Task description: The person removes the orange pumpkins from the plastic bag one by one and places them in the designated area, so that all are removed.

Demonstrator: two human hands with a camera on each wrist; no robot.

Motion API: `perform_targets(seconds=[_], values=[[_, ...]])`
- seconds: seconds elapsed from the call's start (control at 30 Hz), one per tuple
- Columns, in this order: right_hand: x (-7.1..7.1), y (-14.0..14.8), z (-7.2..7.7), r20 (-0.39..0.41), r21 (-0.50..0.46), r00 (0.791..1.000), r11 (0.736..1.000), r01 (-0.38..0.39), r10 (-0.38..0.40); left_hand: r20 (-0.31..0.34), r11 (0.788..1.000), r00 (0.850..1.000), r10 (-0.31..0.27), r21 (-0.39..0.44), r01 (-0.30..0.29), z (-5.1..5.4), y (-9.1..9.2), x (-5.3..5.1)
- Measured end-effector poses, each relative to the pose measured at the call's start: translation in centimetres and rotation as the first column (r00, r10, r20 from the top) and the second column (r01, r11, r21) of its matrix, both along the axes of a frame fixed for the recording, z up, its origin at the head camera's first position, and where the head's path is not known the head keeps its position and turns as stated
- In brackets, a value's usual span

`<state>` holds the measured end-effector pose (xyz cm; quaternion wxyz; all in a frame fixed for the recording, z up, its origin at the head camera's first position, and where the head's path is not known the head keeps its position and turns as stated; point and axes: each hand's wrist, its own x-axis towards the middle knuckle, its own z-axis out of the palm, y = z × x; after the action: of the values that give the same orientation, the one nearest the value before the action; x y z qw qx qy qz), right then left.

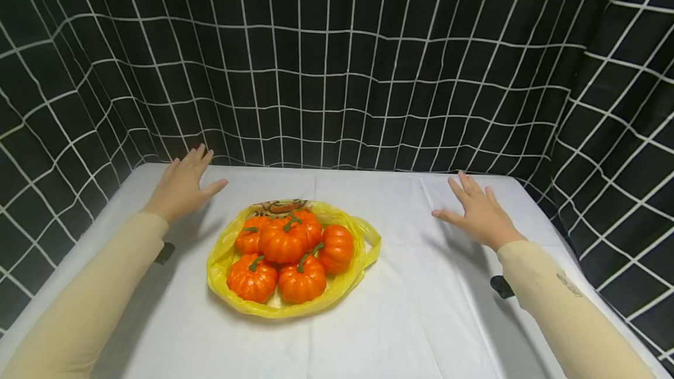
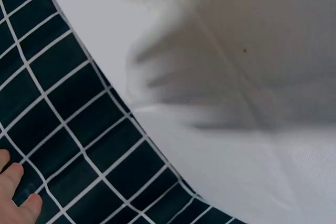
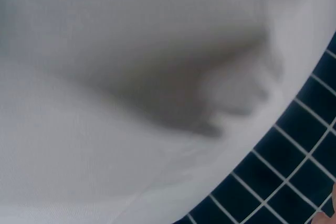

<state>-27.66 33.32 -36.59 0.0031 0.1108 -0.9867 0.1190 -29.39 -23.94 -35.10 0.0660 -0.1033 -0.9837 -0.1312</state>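
In the head view a yellow plastic bag (image 1: 237,303) lies on the white cloth with its mouth spread around several small orange pumpkins (image 1: 284,241) with green stems. The left hand (image 1: 184,186) hovers left of and beyond the bag, fingers spread, holding nothing; its fingertips (image 2: 11,182) show at the lower left of the left wrist view. To the right of the bag, the right hand (image 1: 481,212) is held above the cloth, fingers apart and nothing in them. Only a sliver of the right hand (image 3: 323,217) enters the right wrist view's corner.
A white cloth (image 1: 395,309) covers the table. Black curtain with a white grid (image 1: 337,75) stands behind the table and along both sides. Small dark devices show under the left wrist (image 1: 165,253) and right wrist (image 1: 502,286). Both arms cast shadows on the cloth.
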Motion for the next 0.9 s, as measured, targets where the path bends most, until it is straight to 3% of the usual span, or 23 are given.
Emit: perform_targets(seconds=[0.23, 0.6, 0.9], values=[[0.9, -0.7, -0.4, -0.013, -0.003, 0.999, 0.999, -0.042, 0.042, 0.009, 1.0, 1.0, -0.014, 0.008, 0.013, 0.0, 0.4, 0.7], [1.9, -1.4, -1.1, -0.027, -0.018, 0.997, 0.997, -0.073, 0.072, 0.024, 0.998, 0.999, -0.048, 0.04, 0.047, 0.1, 0.8, 2.7], [2.8, -1.8, -1.4, -0.029, -0.015, 0.996, 0.996, -0.087, 0.087, 0.035, 0.994, 0.998, -0.056, 0.095, 0.052, 0.0, 1.4, 3.6]])
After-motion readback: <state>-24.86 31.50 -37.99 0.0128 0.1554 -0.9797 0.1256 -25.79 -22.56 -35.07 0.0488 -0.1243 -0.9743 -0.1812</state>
